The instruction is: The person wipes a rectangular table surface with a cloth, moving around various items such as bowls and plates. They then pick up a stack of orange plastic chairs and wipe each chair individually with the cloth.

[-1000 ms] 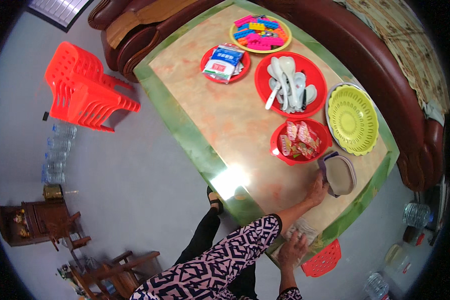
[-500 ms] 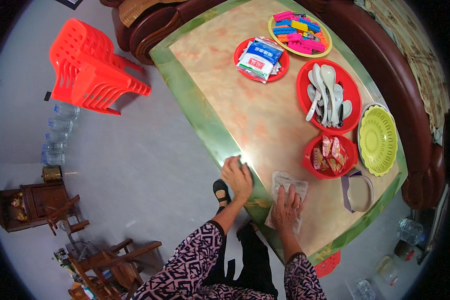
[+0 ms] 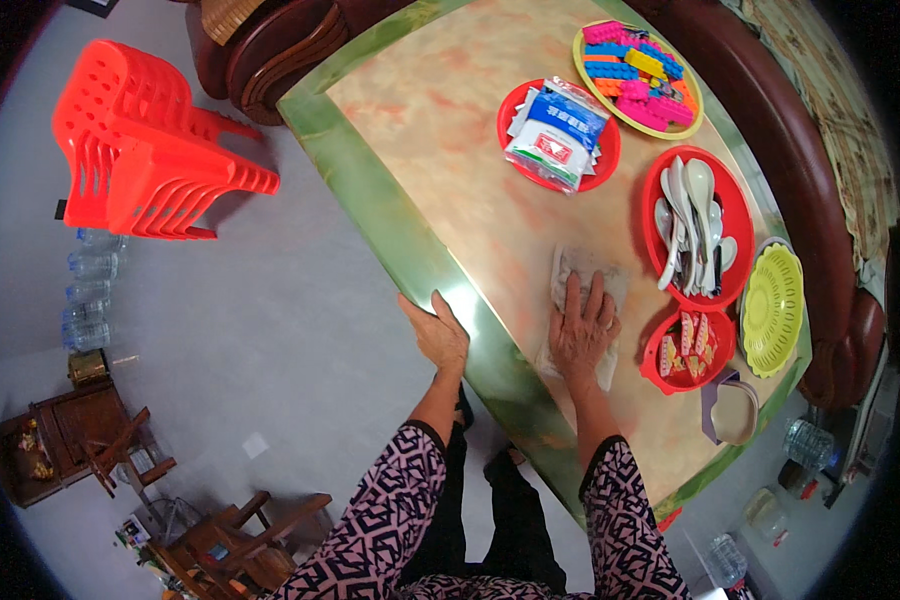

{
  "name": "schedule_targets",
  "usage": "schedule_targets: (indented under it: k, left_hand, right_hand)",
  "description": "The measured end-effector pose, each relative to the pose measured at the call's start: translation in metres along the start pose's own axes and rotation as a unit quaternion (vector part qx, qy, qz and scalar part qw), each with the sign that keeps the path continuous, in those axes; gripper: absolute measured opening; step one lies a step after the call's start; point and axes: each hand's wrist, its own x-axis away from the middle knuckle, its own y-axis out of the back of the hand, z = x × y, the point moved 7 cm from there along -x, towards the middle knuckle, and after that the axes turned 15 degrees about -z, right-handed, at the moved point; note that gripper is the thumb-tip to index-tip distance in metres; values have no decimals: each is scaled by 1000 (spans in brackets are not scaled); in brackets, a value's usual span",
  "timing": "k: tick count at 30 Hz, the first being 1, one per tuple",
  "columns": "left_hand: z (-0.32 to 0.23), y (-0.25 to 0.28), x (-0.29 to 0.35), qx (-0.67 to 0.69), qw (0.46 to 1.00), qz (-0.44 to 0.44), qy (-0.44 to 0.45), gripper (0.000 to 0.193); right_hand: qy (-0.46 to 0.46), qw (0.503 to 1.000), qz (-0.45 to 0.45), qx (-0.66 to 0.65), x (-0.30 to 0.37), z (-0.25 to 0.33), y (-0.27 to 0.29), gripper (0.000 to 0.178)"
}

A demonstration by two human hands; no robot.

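My right hand lies flat on a thin whitish cloth, pressing it against the table top, with its fingers stretched out and a little apart. The table has a beige marbled top and a green border. My left hand is at the table's green left edge, its thumb and fingers apart and nothing seen in them. Right of the cloth stands a red bowl with small pink-and-yellow wrapped packets. A red oval dish behind it holds white spoons.
Farther back are a red plate with a blue-and-white packet and a yellow plate of toy bricks. At the right are a yellow-green basket and a purple-and-white band. Red stools are stacked on the left floor.
My right hand and the cloth have moved forward over the table top, away from me. My left hand has slid back along the edge, and the whole view has shifted.
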Motion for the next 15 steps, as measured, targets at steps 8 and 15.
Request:
schedule_targets:
  k: [8,15]
  left_hand:
    - [-3,3,-3,40,999,20,31,60]
    - [3,2,-5,78,997,0,-1,62]
  right_hand:
    - [89,994,-22,-60,-81,74,-47,58]
    - [158,984,7,-86,-74,97,-49,61]
